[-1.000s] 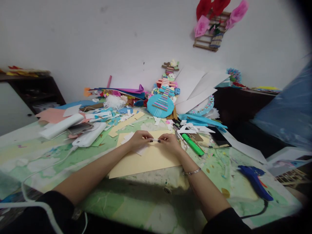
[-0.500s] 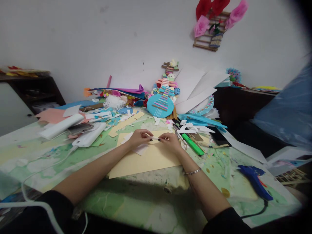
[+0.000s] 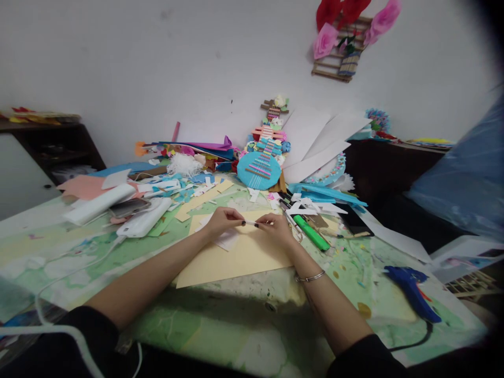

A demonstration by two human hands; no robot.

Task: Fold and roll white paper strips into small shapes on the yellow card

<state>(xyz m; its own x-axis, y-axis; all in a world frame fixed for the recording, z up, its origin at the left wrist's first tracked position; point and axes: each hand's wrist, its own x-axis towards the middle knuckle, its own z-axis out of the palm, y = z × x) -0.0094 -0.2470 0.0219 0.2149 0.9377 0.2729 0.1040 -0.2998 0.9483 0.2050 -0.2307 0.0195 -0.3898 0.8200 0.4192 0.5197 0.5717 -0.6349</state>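
Between my two hands runs a thin, short white paper roll (image 3: 250, 223), pinched at both ends. My left hand (image 3: 224, 222) closes thumb and fingers on its left end. My right hand (image 3: 274, 227) pinches the right end, with a bracelet (image 3: 311, 276) on that wrist. Under them lies a cream sheet of card (image 3: 240, 260) close to the table's front edge. A white scrap of paper (image 3: 227, 241) rests on the card, partly hidden by my left hand. Just right of my right hand is a bright green pen-like tool (image 3: 311, 233).
A blue glue gun (image 3: 412, 294) lies at the right. A white power strip (image 3: 144, 217) and phone (image 3: 129, 208) are on the left. Behind stands a blue lute-shaped paper craft (image 3: 259, 171) amid paper scraps. A dark tablet (image 3: 356, 220) lies right of the green tool.
Both hands stay almost in place. The fingers of my left hand have shifted slightly on the paper roll.
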